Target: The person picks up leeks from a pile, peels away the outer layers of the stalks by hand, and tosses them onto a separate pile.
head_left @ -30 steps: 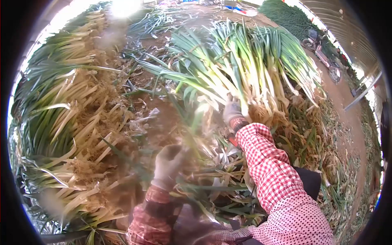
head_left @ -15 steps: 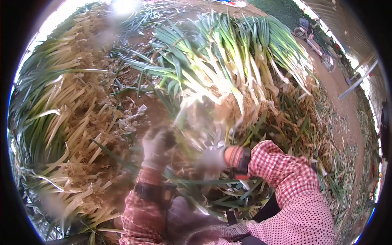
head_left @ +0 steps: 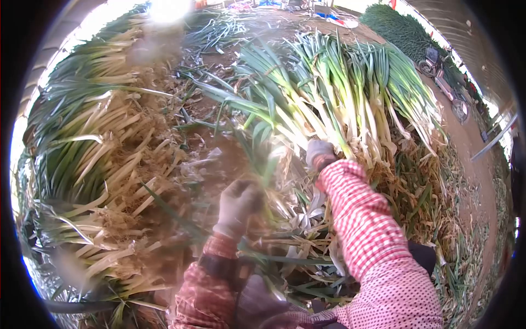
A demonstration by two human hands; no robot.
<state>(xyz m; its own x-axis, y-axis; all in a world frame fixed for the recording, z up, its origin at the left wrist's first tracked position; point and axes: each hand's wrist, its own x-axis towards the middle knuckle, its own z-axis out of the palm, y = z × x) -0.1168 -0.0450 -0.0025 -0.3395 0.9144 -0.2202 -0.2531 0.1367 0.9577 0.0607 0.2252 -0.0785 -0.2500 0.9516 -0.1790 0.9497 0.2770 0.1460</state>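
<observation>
My left hand [head_left: 239, 204], in a pale, dirty glove, is closed in a fist over the littered ground. Motion blur and dirt on the lens hide what it holds, if anything; blurred green leaves show just beyond it. My right hand [head_left: 319, 151], in a grey glove, reaches forward to the root end of a heap of green onions [head_left: 334, 104]. Its fingers curl over the white lower end of a stalk, partly hidden behind the back of the hand. The heap's green tops point away from me, with pale stalks and roots toward me.
A long row of green onions [head_left: 104, 142] lies along the left, roots facing inward. Peeled skins and leaf scraps [head_left: 312, 211] litter the ground before me. At the far right are a parked two-wheeler [head_left: 444, 82], a metal pole [head_left: 495, 137] and a dark green pile [head_left: 397, 30].
My right hand has moved forward from near my lap to the heap, its arm stretching out. My left hand stays closed, lower and further right in the picture. The view has shifted.
</observation>
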